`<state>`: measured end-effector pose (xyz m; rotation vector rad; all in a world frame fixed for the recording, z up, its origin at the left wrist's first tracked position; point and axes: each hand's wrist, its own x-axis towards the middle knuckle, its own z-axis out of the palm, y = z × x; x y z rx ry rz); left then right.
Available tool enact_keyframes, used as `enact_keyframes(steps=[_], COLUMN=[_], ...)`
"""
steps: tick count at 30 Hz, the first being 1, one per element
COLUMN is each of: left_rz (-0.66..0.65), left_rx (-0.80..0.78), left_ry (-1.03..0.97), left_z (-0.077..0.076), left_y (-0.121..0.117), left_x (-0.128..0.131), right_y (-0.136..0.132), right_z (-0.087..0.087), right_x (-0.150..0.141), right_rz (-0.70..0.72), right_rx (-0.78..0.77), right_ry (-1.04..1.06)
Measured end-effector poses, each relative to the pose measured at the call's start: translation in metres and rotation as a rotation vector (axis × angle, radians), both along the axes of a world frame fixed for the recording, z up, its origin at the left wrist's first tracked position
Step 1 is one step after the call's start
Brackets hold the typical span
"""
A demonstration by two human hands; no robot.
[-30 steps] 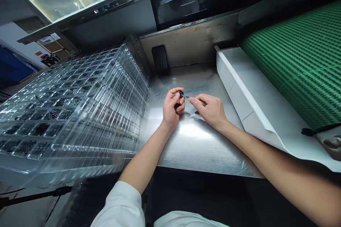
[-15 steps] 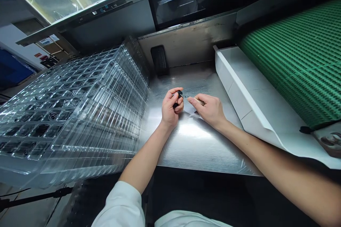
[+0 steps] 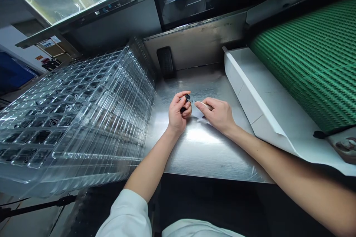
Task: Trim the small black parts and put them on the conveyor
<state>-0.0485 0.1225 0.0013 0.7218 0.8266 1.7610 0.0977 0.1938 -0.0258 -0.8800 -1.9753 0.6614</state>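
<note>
Your left hand (image 3: 177, 113) and right hand (image 3: 218, 114) work close together above a stainless steel surface (image 3: 200, 148), a little in from its front edge. Your left grip is closed, fingers curled around a small black object (image 3: 187, 98) that sits above the middle of the surface. Its long axis appears to run diagonally through the fingers, but they cover most of it, so its shape and exact end-to-end direction are hard to make out. Your right grip is a narrow pinch between thumb and fingers on a slim tool (image 3: 205, 105) with a pale handle. The tool lies nearly level, its thin metal tip pointing left at the black object. The tip ends just beside that object, though you cannot tell whether they touch. Stacked clear plastic trays (image 3: 83, 118) rise at left, cut off by the frame's edge. A white chute (image 3: 250, 98) runs along the right, with a green ribbed belt (image 3: 308, 59) beyond it. Your white sleeve (image 3: 125, 211) is cut off below.
</note>
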Motion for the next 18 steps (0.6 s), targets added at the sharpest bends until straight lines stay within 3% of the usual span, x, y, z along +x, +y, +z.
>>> enact_keyframes(steps=[10, 18], left_rz=[-0.009, 0.007], left_rx=[-0.023, -0.072], left_ry=[-0.066, -0.019], left_z=[0.0022, 0.0031], left_y=[-0.0004, -0.0005], left_x=[-0.0002, 0.0038], right_y=[-0.0006, -0.0016], right_z=[0.0046, 0.0016], right_x=[0.0002, -0.0012], right_rz=[0.04, 0.078], right_rx=[-0.006, -0.005], right_ry=[0.118, 0.032])
